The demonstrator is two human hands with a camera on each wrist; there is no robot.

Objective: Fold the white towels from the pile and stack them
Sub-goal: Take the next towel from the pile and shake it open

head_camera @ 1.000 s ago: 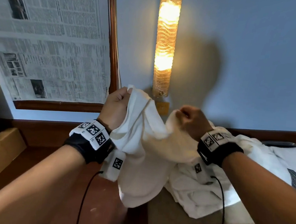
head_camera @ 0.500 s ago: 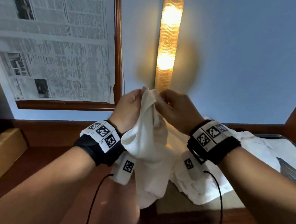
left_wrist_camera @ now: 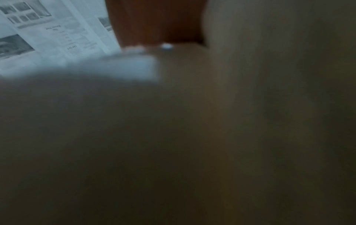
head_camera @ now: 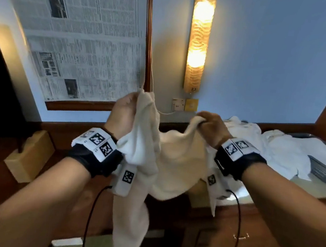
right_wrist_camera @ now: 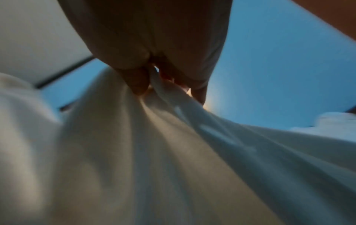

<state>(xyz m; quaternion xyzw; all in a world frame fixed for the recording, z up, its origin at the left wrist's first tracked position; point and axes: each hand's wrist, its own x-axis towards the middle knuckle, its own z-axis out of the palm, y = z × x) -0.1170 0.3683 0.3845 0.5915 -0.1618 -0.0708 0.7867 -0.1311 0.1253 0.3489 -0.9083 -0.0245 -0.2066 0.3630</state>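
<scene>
I hold a white towel point(head_camera: 174, 160) up in the air in front of me. My left hand point(head_camera: 127, 110) grips its upper left edge, and a long fold hangs down from that side. My right hand point(head_camera: 208, 121) pinches the upper right edge between thumb and fingers point(right_wrist_camera: 138, 82), with the towel point(right_wrist_camera: 154, 152) spreading below them. The cloth sags between the two hands. A pile of white towels point(head_camera: 271, 145) lies on the surface to the right. The left wrist view is dark and blurred, covered by cloth.
A lit wall lamp point(head_camera: 200, 39) and a framed newspaper point(head_camera: 82, 40) hang on the blue wall ahead. A tan box point(head_camera: 31, 156) sits on the wooden desk at left. A grey tray point(head_camera: 324, 170) holds part of the pile at right.
My hands were together at the towel's top half a second ago. The right hand has moved right along the edge, spreading the towel open between both hands.
</scene>
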